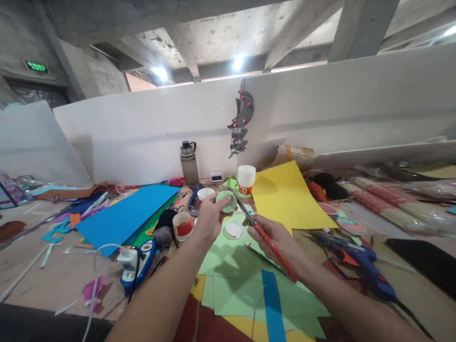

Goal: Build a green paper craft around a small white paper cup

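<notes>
My left hand (211, 219) pinches a small light green paper disc (226, 201) above the middle of the table. In my right hand (272, 236) is a pair of scissors (261, 232) with red handles, its blades pointing up and left beside the disc's right edge. Whether the blades touch the paper I cannot tell. Beneath both hands lie overlapping light green paper sheets (231, 266). A white round piece (233, 230) rests on them, with a blue paper strip (272, 304) nearer to me.
A stack of paper cups (246, 179) stands behind my hands; a red-and-white cup (183, 225) is at left. A blue glue gun (366, 266) and black phone (425, 261) lie right. A power strip (138, 266) is left, a bottle (189, 165) at the back.
</notes>
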The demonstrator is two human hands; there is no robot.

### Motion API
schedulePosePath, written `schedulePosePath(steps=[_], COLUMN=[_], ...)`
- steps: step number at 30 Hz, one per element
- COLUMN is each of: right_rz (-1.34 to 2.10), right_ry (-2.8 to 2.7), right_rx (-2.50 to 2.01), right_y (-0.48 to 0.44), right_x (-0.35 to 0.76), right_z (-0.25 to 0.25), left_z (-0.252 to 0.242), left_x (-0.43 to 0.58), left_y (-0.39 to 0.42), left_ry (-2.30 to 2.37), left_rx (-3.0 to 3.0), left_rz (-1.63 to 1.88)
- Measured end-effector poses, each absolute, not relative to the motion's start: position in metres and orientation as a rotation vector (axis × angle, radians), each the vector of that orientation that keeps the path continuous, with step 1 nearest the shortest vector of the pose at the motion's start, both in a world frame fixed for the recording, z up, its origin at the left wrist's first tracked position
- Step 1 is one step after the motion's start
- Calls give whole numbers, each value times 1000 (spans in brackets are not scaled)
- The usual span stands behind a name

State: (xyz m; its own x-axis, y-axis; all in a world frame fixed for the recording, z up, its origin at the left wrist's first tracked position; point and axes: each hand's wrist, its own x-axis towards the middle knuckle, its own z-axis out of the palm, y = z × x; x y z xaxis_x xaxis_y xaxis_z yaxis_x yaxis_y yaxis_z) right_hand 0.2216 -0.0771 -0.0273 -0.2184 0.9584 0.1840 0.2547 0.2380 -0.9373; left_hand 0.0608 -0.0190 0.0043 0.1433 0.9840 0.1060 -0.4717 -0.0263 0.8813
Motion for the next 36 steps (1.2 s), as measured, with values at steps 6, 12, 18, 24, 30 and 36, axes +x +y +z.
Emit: schedulePosePath(steps=[6, 12, 18, 24, 30, 36], right_rz=[959, 927, 895, 877, 913, 945], right_ry=[-1707, -1712, -1745, -1747, -1721, -1692], right_rx=[-1166, -1169, -1134, -1112, -1103, -1114], right_y=[-76, -76, -77, -75, -75, -77], right_x=[222, 222, 224, 224, 223, 222], right_z=[-30, -28, -25, -31, -34, -32], left_z=[3, 2, 1, 1, 5, 5], left_x=[62, 63, 62, 61, 62, 62], left_y=[-18, -18, -18, -18, -20, -20], left_ry=[678, 684, 689, 688, 714, 706], left_rx=[1002, 1020, 1027, 1018, 1017, 1020], left_rz=[1292, 1273, 1267, 1262, 1269, 1270])
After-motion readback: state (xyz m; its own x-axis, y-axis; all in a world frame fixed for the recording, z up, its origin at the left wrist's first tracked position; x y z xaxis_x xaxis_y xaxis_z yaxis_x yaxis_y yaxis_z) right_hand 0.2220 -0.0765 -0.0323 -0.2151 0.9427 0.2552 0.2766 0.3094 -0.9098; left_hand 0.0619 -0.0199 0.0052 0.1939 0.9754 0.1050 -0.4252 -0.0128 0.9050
